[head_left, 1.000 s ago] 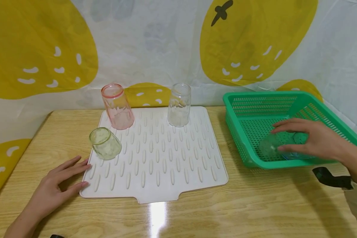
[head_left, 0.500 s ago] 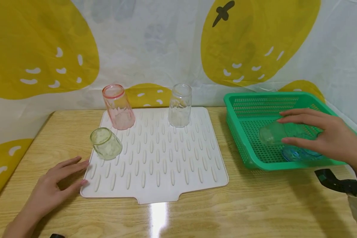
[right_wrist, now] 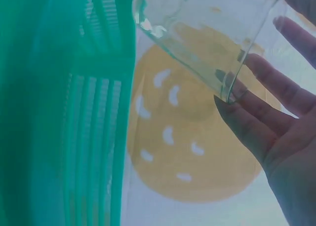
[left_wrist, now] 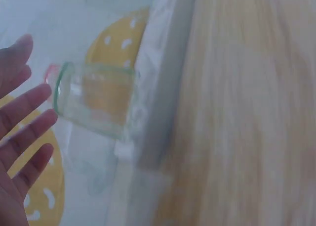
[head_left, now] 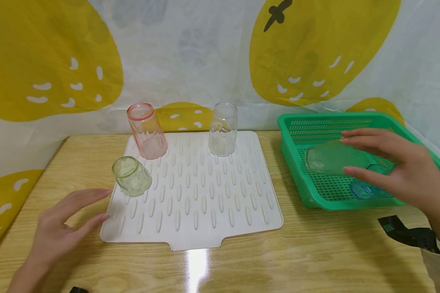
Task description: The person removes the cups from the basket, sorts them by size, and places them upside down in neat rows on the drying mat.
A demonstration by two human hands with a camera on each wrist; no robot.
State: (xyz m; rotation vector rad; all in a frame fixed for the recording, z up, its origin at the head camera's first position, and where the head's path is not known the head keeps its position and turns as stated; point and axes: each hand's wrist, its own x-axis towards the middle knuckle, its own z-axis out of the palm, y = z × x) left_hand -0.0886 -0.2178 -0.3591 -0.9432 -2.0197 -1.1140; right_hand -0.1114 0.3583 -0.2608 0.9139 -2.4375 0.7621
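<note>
My right hand (head_left: 399, 169) pinches a clear drinking glass (head_left: 326, 159) near its rim, with the glass lying sideways over the green basket. In the right wrist view the fingertips sit at the glass rim (right_wrist: 237, 72). Bluish glassware (head_left: 368, 190) lies on the basket floor, partly hidden by the hand. My left hand (head_left: 60, 221) hovers at the left edge of the white draining mat (head_left: 198, 232), fingers and thumb apart and holding nothing. Close by, a short green glass (head_left: 132, 177) stands on the mat. Behind it are a pink glass (head_left: 148, 132) and a clear glass (head_left: 223, 130).
The green plastic basket (head_left: 297, 179) stands on the right of the wooden table (head_left: 278, 260). A patterned cloth (head_left: 190, 53) hangs along the back. A black strap (head_left: 407, 234) is around the right wrist.
The right hand has raised the clear glass off the basket floor, tipping it sideways and uncovering the bluish glassware. The left hand has lifted slightly, its fingers shifting at the mat's edge.
</note>
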